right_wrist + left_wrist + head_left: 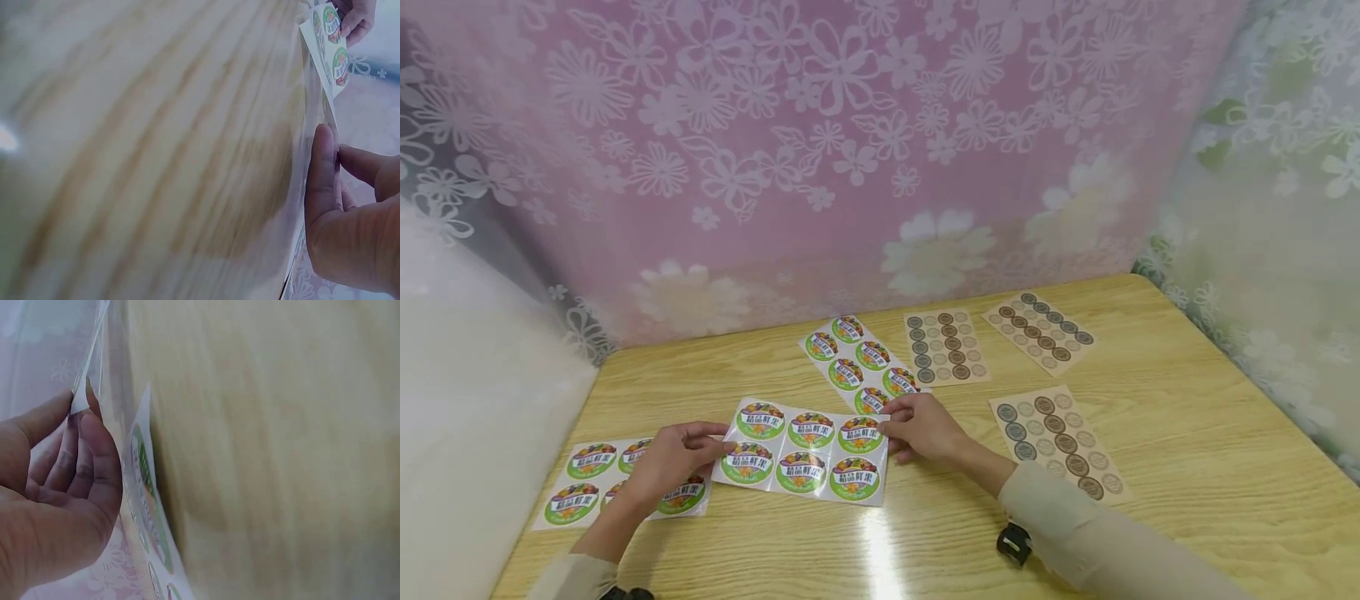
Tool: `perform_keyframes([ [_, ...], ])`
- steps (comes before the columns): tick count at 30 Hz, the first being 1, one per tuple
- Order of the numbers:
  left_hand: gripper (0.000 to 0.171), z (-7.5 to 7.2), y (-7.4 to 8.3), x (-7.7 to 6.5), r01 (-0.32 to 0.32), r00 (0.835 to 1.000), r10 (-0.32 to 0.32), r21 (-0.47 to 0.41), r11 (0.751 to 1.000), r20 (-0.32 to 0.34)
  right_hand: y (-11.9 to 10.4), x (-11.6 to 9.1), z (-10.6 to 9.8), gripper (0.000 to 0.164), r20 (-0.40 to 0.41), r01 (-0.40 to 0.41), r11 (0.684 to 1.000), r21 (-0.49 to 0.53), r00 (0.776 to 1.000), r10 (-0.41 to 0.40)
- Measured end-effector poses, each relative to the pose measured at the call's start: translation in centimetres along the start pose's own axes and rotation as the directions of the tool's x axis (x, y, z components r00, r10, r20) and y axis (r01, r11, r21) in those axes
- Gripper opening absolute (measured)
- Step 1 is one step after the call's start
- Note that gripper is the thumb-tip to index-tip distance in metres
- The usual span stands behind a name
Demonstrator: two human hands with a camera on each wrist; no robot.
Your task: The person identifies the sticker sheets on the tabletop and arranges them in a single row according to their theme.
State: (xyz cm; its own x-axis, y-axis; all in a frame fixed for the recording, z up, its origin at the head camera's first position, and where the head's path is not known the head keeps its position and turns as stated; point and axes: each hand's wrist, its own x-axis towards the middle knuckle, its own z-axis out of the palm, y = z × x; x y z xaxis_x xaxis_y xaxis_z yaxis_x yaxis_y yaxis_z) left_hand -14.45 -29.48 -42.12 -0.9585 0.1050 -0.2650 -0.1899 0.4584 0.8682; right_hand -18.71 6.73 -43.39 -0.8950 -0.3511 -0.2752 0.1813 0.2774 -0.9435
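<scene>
Wood-grain table point(940, 533) | White sticker sheet point(806, 452) bore six round labels point(810, 430) | Text read "精品鲜果" | Left hand point(672, 460), right hand point(927, 427) pinched opposite ends

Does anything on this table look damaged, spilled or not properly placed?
Nothing looks spilled or plainly damaged. The brown sheets lie at differing angles, not squared up, so they look slightly untidy. The fruit sheet between left hand and right hand shows no visible tear.
</scene>
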Motion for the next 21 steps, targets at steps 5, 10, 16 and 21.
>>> perform_keyframes([
  [5, 0.052, 0.9, 0.1, -1.1, 0.055, 0.997, -0.051, 0.074, 0.996, -0.061, 0.2, 0.4, 0.1, 0.026, -0.004, 0.005, 1.0, -0.02, 1.0, -0.005],
  [10, 0.046, 1.4, -0.3, -1.7, 0.049, 0.994, -0.03, 0.173, 0.984, -0.109, 0.3, 0.6, 0.5, 0.024, 0.0, 0.036, 0.999, -0.036, 0.999, -0.036],
  [16, 0.042, 1.8, -0.5, -2.1, 0.073, 0.986, -0.024, 0.302, 0.951, -0.164, 0.3, 0.8, 1.0, 0.025, -0.004, 0.058, 0.997, -0.057, 0.998, -0.058],
  [21, 0.041, 2.2, -0.3, -2.3, 0.065, 0.984, 0.006, 0.385, 0.92, -0.18, 0.3, 1.1, 1.1, 0.024, -0.016, 0.068, 0.994, -0.091, 0.997, -0.069],
])
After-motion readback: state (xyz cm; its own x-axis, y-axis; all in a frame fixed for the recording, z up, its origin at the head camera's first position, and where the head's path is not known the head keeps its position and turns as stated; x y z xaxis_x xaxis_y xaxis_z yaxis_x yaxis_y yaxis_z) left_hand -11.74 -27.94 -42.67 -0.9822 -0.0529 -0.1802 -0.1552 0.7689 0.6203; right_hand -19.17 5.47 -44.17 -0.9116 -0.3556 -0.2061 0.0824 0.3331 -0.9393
